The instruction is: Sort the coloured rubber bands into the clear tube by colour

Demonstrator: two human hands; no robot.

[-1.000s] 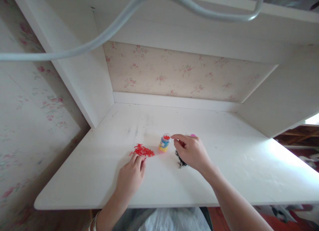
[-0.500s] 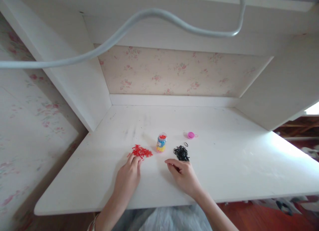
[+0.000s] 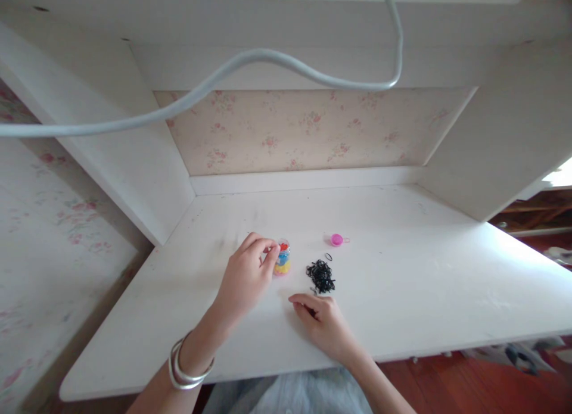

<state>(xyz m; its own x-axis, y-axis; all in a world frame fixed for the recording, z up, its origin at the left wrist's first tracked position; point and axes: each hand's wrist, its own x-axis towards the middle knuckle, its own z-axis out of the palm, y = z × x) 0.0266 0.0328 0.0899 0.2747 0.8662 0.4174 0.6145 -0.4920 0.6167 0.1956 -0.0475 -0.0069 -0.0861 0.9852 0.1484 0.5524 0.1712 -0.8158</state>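
Observation:
A small clear jar (image 3: 283,259) stands upright on the white table, with red, blue and yellow pieces in layers. My left hand (image 3: 250,268) is at the jar's left side, fingertips pinched together beside its rim; what they hold is too small to make out. The red pile is hidden behind this hand. My right hand (image 3: 324,324) rests on the table just below a pile of black bands (image 3: 321,276), its fingers curled together, their contents hidden. One loose black band (image 3: 329,257) lies above the pile.
A pink lid (image 3: 336,240) with a loop lies behind the black pile. A white cable (image 3: 268,56) crosses the upper view. White side panels and a back edge (image 3: 308,180) enclose the table (image 3: 424,283).
My left hand has lifted from the red pile and moved up and right to the jar's rim. The right hand stays near the black pile. The view has shifted slightly.

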